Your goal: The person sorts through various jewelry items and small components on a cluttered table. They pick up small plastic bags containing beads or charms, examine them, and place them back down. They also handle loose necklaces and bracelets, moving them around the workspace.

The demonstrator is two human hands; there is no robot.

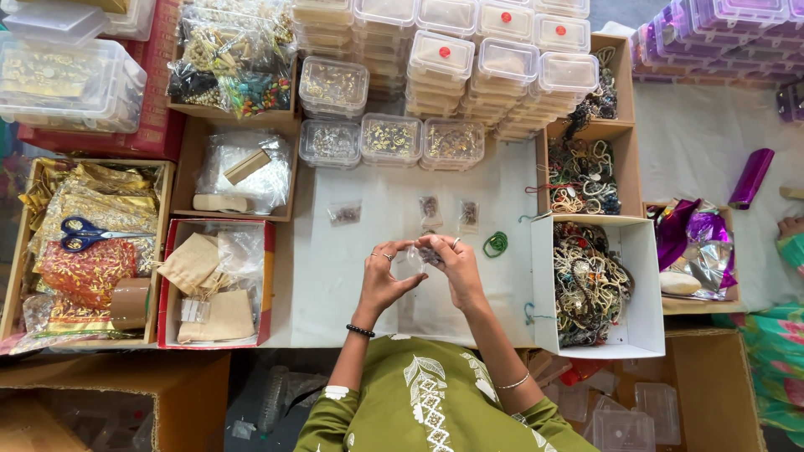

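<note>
My left hand [381,280] and my right hand [455,266] meet above the white table [335,268]. Together they pinch a small clear plastic pouch [414,261] with a little dark jewellery piece inside. Both hands wear rings; a dark bead bracelet sits on the left wrist, a thin bangle on the right. Three small filled pouches [429,209] lie in a row just beyond the hands, and a green loop [496,244] lies to the right of them.
A white box of beaded jewellery [590,280] stands at the right. A red-edged box of paper tags and bags [213,280] is at the left, with blue scissors [84,234] on gold pouches. Stacked clear lidded boxes [469,67] line the back.
</note>
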